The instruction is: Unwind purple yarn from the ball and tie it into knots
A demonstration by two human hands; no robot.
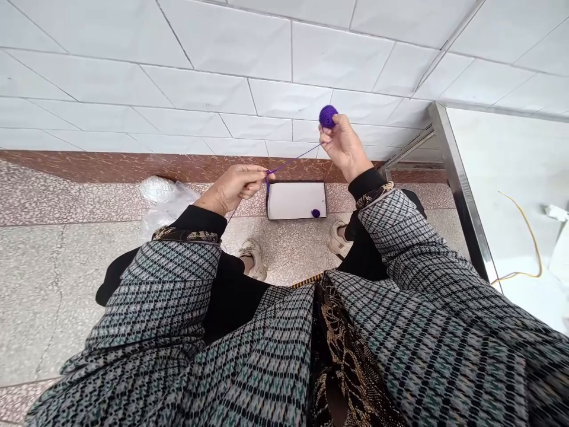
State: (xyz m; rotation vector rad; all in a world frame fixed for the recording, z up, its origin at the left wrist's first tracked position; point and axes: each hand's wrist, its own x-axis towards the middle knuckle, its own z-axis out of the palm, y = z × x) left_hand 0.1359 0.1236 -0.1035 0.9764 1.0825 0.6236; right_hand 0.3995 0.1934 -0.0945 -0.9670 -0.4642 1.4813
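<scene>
A small purple ball of yarn is gripped in the fingers of my right hand, raised in front of the tiled wall. From it a purple strand runs down and left, looking taut, to my left hand. My left thumb and fingertips are pinched on this strand, and a short piece of purple yarn hangs just below them. Between and below my hands, a shallow box with a white inside and dark rim lies on the floor. A second, darker purple yarn ball rests in its lower right corner.
Left of the box, a clear plastic bag and a whitish round bundle lie on the speckled floor. On the right stands a white table with a metal edge and a yellow cord. The white tiled wall rises ahead.
</scene>
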